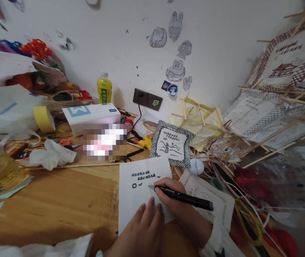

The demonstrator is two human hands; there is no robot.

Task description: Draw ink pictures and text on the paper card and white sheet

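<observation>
A sheet of white paper (131, 203) lies on the wooden table, with lines of handwritten characters, a small circle and little bird-like marks in black. My right hand (179, 200) grips a black marker pen (187, 198), its tip at the paper right of the marks. My left hand (144, 228) lies flat on the lower part of the sheet, fingers stretched out. Just behind the sheet is a finished drawing (172, 142) with a dark checked border, handwriting and line figures. Under my right forearm, another drawn sheet (208, 192) is partly covered.
Yellow-handled scissors (248, 221) and plastic wrapping lie at the right, below stick-framed paper pieces (259, 110). Behind are a blurred-out bright patch (105, 142), a tissue pack (93, 116), yellow tape (44, 119) and a drink bottle (104, 88). Crumpled tissue (50, 155) sits left on the table (61, 200).
</observation>
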